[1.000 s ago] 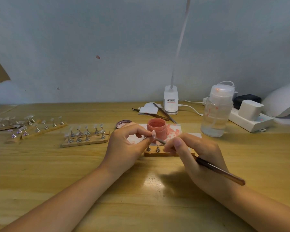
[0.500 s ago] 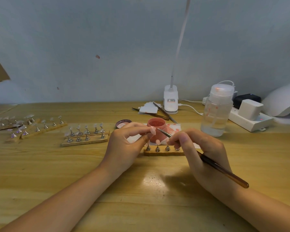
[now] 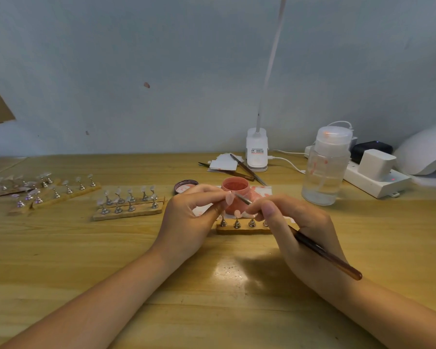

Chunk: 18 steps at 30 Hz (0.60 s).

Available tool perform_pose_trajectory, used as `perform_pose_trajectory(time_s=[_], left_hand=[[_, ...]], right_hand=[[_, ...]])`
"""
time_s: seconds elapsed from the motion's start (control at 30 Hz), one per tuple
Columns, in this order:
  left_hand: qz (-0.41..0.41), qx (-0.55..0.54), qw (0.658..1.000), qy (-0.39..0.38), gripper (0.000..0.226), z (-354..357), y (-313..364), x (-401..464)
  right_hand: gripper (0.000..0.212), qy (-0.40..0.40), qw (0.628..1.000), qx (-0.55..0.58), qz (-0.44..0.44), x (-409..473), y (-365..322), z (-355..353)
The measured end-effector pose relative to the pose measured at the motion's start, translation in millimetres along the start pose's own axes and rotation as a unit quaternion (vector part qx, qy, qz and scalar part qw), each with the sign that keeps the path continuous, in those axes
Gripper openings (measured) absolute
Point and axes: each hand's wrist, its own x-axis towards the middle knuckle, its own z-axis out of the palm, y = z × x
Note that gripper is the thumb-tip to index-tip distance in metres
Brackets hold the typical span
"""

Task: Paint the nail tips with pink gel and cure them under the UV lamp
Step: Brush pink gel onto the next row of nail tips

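Observation:
My left hand point(image 3: 189, 217) pinches a small pink nail tip point(image 3: 229, 198) on its metal stand, lifted just in front of the open pink gel jar point(image 3: 235, 190). My right hand point(image 3: 297, 222) grips a dark brown brush point(image 3: 325, 254), whose fine metal end touches the held tip. Below the hands lies a wooden holder strip point(image 3: 242, 229) with several metal stands, one carrying a pink tip point(image 3: 237, 213). The white UV lamp point(image 3: 425, 149) sits at the far right edge.
More holder strips with clear tips lie at centre left point(image 3: 129, 204) and far left point(image 3: 35, 191). The jar lid point(image 3: 185, 186), a clear pump bottle point(image 3: 325, 167), a white desk lamp base point(image 3: 256, 153), a power strip point(image 3: 378, 181), tweezers and paper scraps point(image 3: 224, 164) stand behind.
Both hands rose slightly off the holder strip and moved up toward the jar. The brush end shifted from beside the strip up against the tip pinched in my left hand.

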Motion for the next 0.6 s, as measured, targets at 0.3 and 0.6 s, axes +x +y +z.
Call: perform_pose_trajectory(time_s=[0.3, 0.6], left_hand=[[0.024, 0.036, 0.999, -0.005, 0.031, 0.6, -0.7, -0.6], [0.03, 0.058, 0.998, 0.011, 0.03, 0.9, -0.1, -0.7]], right_hand=[[0.035, -0.003, 1.0, -0.022, -0.012, -1.6, 3.9, -0.5], [0.042, -0.009, 1.0, 0.001, 0.007, -2.8, 5.9, -1.1]])
